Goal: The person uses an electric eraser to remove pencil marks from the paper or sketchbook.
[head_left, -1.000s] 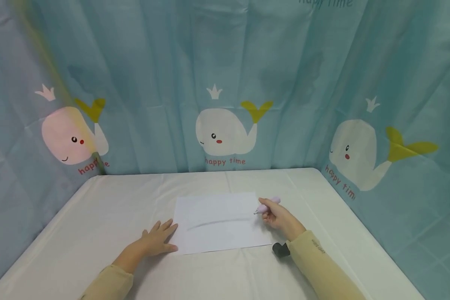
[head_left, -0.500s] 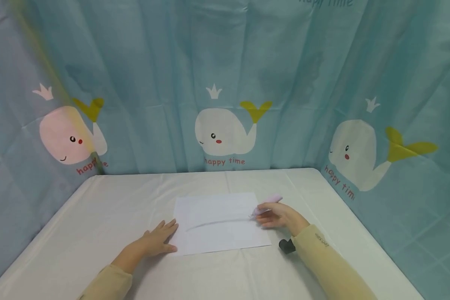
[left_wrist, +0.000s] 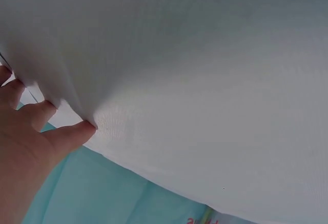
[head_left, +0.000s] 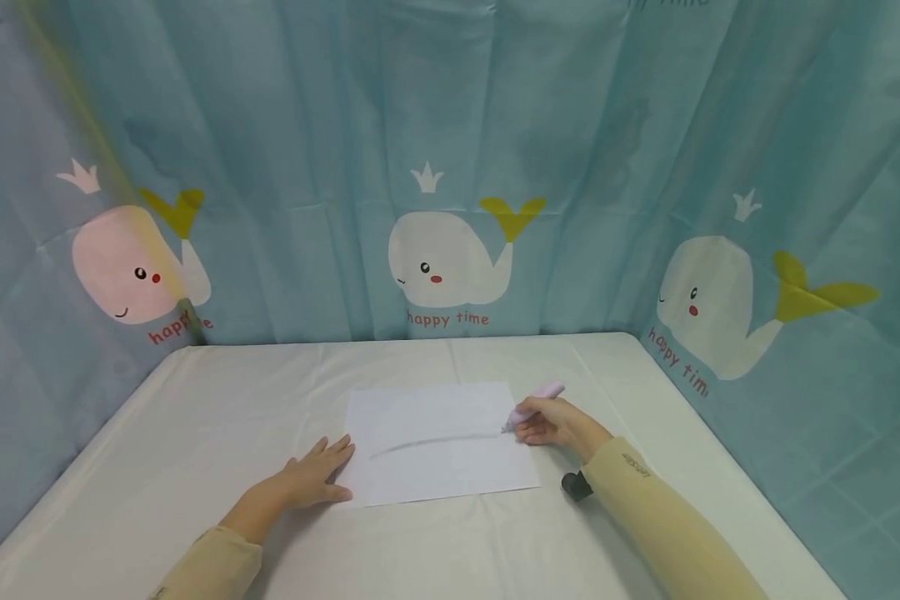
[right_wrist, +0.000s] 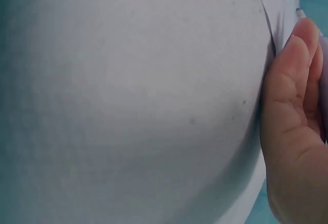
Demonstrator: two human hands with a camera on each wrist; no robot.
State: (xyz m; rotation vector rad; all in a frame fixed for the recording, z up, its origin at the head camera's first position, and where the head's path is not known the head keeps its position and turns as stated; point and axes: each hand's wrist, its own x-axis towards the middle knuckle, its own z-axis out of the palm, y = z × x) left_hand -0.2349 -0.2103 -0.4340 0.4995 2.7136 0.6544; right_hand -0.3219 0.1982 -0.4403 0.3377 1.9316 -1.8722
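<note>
A white sheet of paper point(head_left: 450, 475) lies flat, with a faint grey curved streak across its middle; I cannot tell whether that is a drawn line or a crease. On the sheet's left edge rests my left hand point(head_left: 309, 481), fingers spread; the left wrist view shows its fingertips point(left_wrist: 88, 126) touching down. My right hand point(head_left: 558, 425) grips a thick lilac pen point(head_left: 549, 390) at the sheet's right edge. The pen's tip points down-left over the paper, but contact is unclear. In the right wrist view the hand point(right_wrist: 294, 121) mostly hides the pen.
A white cloth covers the table point(head_left: 420, 554). Under my right cuff sits a small black object point(head_left: 576, 486), partly hidden, its kind unclear. Blue-green curtains point(head_left: 330, 275) printed with whales hang behind the table and along both sides.
My right hand dipped lower with its fingers loosened along the pen, then rose slightly and curled round it again; the tip now lies slightly further left. The left hand stayed on the paper.
</note>
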